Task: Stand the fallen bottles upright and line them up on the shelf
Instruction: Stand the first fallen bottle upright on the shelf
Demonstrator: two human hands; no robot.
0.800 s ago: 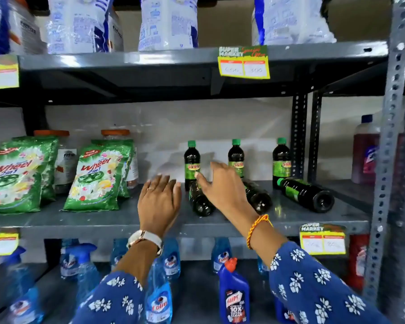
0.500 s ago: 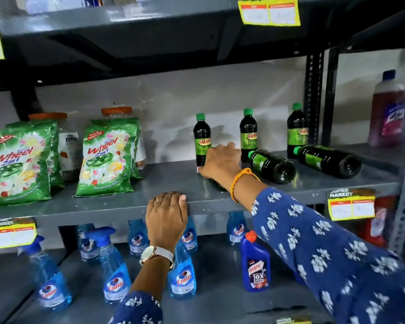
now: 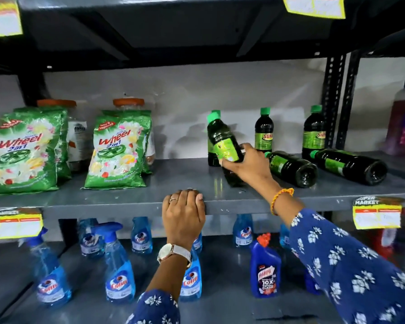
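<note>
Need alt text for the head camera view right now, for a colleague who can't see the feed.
The right hand tilts a dark green-capped bottle up off the grey shelf, not yet upright, while the left hand grips the shelf's front edge. Two more bottles lie on their sides to the right; others stand upright behind.

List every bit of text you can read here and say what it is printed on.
"Wheel 2in1": left detergent pack and right detergent pack.
"New & Improved": right detergent pack.
"Colin": blue spray bottles.
"Harpic 10X": dark blue bottle.
"SUPER MARKET": yellow shelf tag.
Green bottle labels and tag prices: too blurred to read.
</note>
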